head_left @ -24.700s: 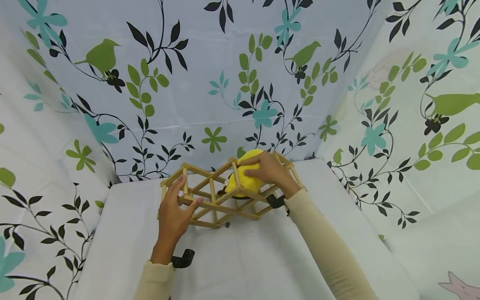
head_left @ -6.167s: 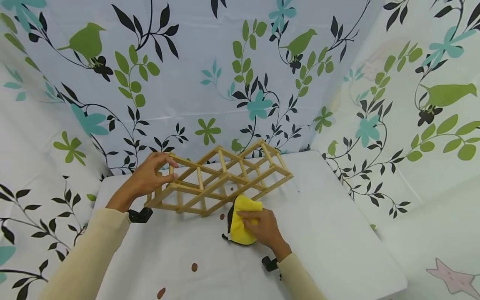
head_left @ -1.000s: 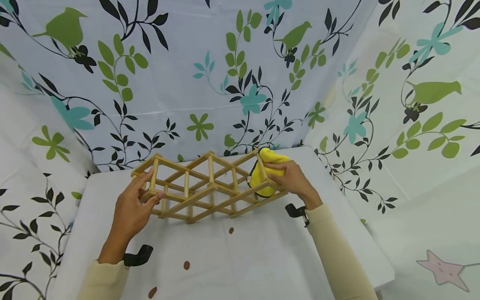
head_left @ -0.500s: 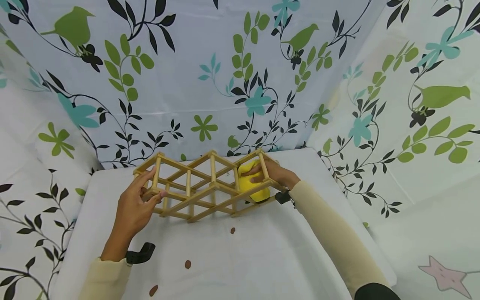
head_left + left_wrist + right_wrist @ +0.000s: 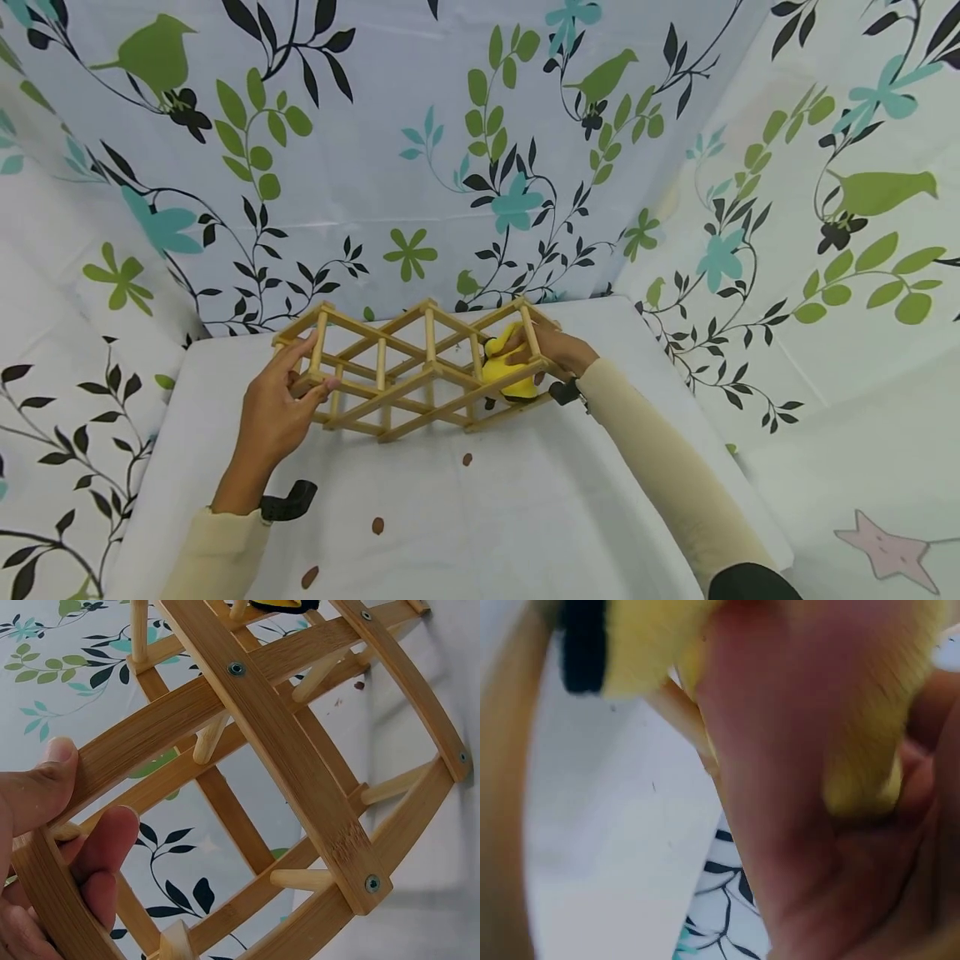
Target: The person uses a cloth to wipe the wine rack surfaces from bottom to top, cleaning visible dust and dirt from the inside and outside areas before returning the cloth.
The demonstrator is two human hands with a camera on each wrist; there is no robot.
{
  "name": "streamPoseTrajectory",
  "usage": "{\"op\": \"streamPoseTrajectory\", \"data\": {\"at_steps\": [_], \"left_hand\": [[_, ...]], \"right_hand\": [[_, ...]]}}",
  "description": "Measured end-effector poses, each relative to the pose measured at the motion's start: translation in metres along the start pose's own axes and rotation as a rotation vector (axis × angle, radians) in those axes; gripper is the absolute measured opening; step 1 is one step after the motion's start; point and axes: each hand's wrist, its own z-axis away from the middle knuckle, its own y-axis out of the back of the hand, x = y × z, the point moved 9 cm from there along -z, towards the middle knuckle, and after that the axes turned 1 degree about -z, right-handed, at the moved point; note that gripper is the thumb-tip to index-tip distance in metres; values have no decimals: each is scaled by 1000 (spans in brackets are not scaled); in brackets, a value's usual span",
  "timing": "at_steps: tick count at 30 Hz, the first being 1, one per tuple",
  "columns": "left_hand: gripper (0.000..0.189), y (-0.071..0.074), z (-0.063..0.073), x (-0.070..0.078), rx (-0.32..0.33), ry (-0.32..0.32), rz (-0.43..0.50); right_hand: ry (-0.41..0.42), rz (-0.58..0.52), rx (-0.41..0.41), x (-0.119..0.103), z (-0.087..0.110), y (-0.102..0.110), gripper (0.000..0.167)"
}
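Observation:
A lattice wine rack of light wooden slats and dowels (image 5: 432, 367) stands across the back part of the white table. My left hand (image 5: 273, 408) grips its left end; in the left wrist view the thumb lies on a slat (image 5: 150, 727) with fingers curled around the frame. My right hand (image 5: 558, 346) reaches into the rack's right end, holding a yellow cleaning cloth with black edging (image 5: 510, 379) bunched in its fingers. The cloth sits among the right-hand dowels and slats, partly hidden by them. Up close, the right wrist view shows the fluffy cloth (image 5: 645, 645), blurred, against the fingers.
Small brown spots or bits (image 5: 378, 525) dot the white table (image 5: 540, 517) in front of the rack. A patterned curtain with leaves and birds (image 5: 345, 183) hangs close behind the table, and similar fabric borders both sides.
Over the last second my right hand carried the cloth leftward from the rack's right end into its rightmost cell. Several seconds ago the cloth was on the table in front. My left hand keeps its grip.

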Motion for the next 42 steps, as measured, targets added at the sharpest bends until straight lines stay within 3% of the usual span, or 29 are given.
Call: {"op": "streamPoseTrajectory", "data": {"at_steps": [3, 8, 12, 15, 18, 20, 24, 27, 30, 33, 36, 42], "left_hand": [[77, -1, 0, -2, -3, 10, -5], [77, -4, 0, -4, 1, 16, -15], [77, -7, 0, -4, 12, 11, -36], [77, -8, -1, -2, 21, 0, -42], [77, -7, -1, 0, 22, -5, -39], [77, -7, 0, 0, 18, 0, -30], [77, -9, 1, 2, 14, 8, -18], [78, -9, 1, 5, 22, 7, -18], [78, -8, 3, 7, 35, 17, -21], [77, -6, 7, 8, 46, 35, -26], [76, -5, 10, 9, 57, 48, -27], [75, -9, 13, 11, 55, 55, -19]], "right_hand": [[74, 49, -12, -5, -5, -2, 38], [46, -12, -30, 5, -5, -2, 42], [68, 98, -8, 4, 6, 10, 35], [68, 115, 67, 7, 24, 28, 31], [60, 71, 207, 12, 50, 45, 34], [83, 90, 341, 8, 66, 53, 36], [144, 129, 739, -15, 101, 67, 36], [242, 50, 1049, -37, 130, 75, 37], [408, -65, 1209, -60, 148, 72, 40], [560, -105, 1243, -86, 151, 57, 41], [626, -84, 1218, -106, 139, 35, 41], [550, 21, 1043, -113, 92, -14, 39]]}}
